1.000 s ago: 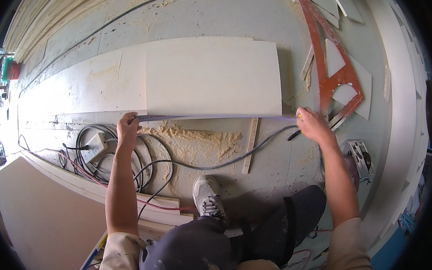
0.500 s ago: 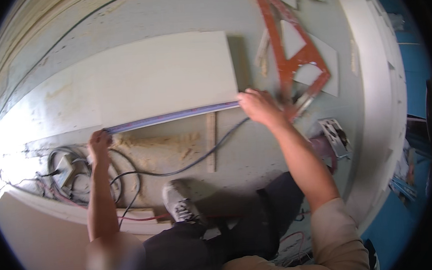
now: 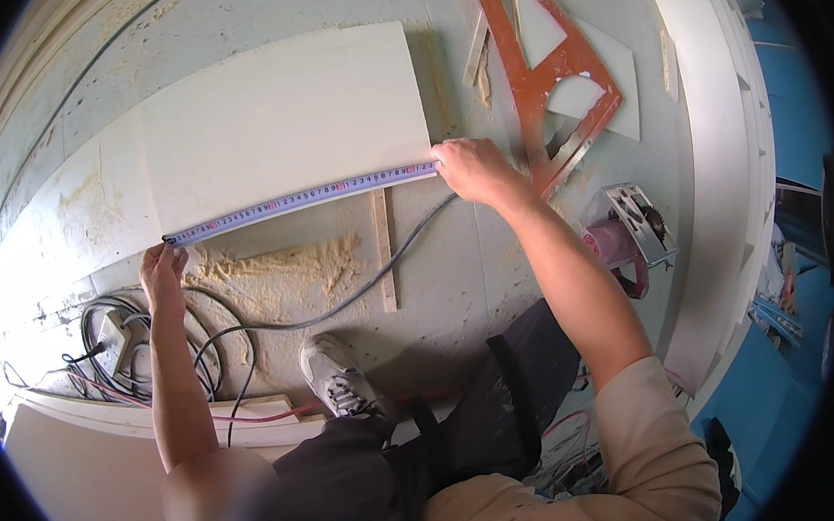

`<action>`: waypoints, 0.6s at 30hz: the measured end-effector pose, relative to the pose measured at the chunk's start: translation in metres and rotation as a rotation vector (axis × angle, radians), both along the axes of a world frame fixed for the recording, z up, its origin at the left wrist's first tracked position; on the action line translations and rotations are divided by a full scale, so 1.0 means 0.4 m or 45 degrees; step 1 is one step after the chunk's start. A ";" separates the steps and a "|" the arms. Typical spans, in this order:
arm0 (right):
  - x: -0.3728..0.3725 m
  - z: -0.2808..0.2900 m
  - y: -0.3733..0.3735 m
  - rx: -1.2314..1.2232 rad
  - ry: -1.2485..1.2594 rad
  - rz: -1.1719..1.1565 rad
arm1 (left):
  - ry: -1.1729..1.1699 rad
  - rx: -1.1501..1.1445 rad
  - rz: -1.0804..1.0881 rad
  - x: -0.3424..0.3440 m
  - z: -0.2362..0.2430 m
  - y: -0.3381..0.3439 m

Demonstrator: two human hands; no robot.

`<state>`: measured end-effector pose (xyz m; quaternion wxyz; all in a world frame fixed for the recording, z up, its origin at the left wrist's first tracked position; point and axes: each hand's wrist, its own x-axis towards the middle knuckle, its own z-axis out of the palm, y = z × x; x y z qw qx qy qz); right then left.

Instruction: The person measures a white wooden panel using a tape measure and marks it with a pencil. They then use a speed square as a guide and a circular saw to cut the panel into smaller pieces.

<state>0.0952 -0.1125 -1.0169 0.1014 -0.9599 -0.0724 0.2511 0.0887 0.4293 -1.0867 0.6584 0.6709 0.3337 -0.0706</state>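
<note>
A white board [image 3: 275, 116] lies on the floor, with a blue-white tape measure [image 3: 308, 199] stretched along its near edge. My left hand [image 3: 163, 274] is at the tape's left end, fingers pinched up against a small dark piece there; whether that is a hook or something else I cannot tell. At the board's right corner my right hand [image 3: 477, 172] is closed round the other end of the tape. Its fingers hide what part of the tape measure lies inside.
A red-brown frame [image 3: 573, 79] lies at the far right, near a circular saw [image 3: 630, 238] with its blade exposed. Coiled black cables [image 3: 107, 346] surround a power strip at left. A thin wood strip [image 3: 384, 253] and sawdust [image 3: 279, 266] lie before the board. My shoe [image 3: 338, 370] is close by.
The whole view has shifted, so the board, tape and both hands appear farther left and up. The tape still lies along the board's edge between my hands.
</note>
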 end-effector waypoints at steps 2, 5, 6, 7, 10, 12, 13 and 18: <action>-0.001 -0.001 -0.004 0.026 0.002 -0.001 | 0.031 -0.036 0.052 0.010 -0.004 0.005; -0.003 -0.005 -0.006 0.061 -0.017 0.007 | 0.023 -0.177 0.084 0.009 0.030 -0.015; -0.004 -0.007 -0.006 0.067 -0.023 0.010 | 0.040 -0.122 0.185 0.005 0.051 -0.039; -0.006 -0.011 -0.006 0.053 -0.021 0.007 | 0.050 -0.076 0.279 -0.009 0.077 -0.075; -0.009 -0.023 -0.003 -0.024 -0.058 0.037 | 0.019 0.221 -0.077 -0.098 0.165 -0.271; -0.009 -0.025 -0.001 -0.036 -0.066 0.023 | 0.197 0.088 -0.641 -0.142 0.183 -0.476; -0.009 -0.023 0.002 -0.019 -0.058 0.017 | 0.267 -0.440 -0.711 -0.130 0.175 -0.573; 0.005 0.008 0.013 -0.055 0.066 -0.009 | 0.435 -1.101 -0.471 -0.115 0.099 -0.934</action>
